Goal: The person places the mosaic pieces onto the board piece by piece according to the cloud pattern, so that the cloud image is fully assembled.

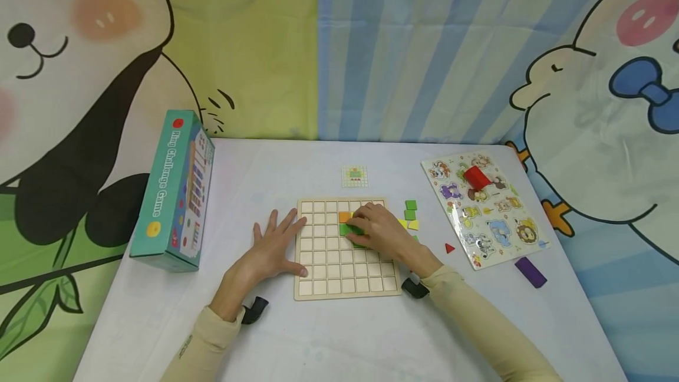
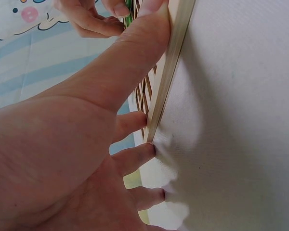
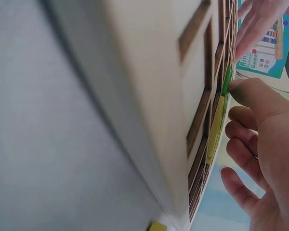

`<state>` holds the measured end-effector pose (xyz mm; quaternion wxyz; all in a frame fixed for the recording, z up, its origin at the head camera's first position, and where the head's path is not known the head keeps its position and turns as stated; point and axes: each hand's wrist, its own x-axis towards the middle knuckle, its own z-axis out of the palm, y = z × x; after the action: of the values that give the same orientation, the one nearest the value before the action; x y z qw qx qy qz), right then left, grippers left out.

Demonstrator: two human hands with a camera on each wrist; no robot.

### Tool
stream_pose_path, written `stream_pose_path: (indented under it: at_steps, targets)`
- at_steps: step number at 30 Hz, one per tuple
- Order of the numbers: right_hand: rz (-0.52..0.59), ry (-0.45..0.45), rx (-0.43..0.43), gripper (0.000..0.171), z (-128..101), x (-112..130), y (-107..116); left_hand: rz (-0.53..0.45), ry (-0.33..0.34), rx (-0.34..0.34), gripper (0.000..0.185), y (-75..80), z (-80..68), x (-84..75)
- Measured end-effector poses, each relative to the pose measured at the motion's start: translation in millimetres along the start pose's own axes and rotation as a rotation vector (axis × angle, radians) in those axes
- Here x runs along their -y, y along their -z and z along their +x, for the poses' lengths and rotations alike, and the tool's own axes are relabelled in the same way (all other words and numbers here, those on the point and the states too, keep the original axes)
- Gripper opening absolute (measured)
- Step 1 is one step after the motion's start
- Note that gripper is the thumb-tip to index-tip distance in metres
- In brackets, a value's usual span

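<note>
A wooden grid board lies on the table. My left hand is spread at its left side, thumb and fingertips touching the edge; the left wrist view shows the thumb on the frame. Over the upper middle of the board, my right hand has thumb and fingers about a green tile. An orange tile sits in a cell just above it. In the right wrist view the thumb touches a green tile, beside a yellow tile. The hand hides part of these tiles.
Loose green tiles and yellow tiles lie right of the board, with a red triangle farther out. A small pattern card is behind. A sticker board holds a red block; a purple block and game box flank.
</note>
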<state>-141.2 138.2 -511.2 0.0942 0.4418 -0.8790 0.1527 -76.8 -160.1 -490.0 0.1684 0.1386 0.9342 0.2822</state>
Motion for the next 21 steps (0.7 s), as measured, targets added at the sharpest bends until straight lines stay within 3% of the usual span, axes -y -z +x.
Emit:
stream_pose_path:
  at_steps: [10, 21]
  targets:
    - [0.059, -0.038, -0.045, 0.024, -11.8, -12.2, 11.8, 0.012, 0.013, 0.005, 0.118, -0.5, 1.0, -0.5]
    - [0.047, -0.168, -0.105, 0.025, -53.0, -54.1, 34.9, 0.02, 0.01, 0.008, 0.119, -2.2, 1.9, 1.1]
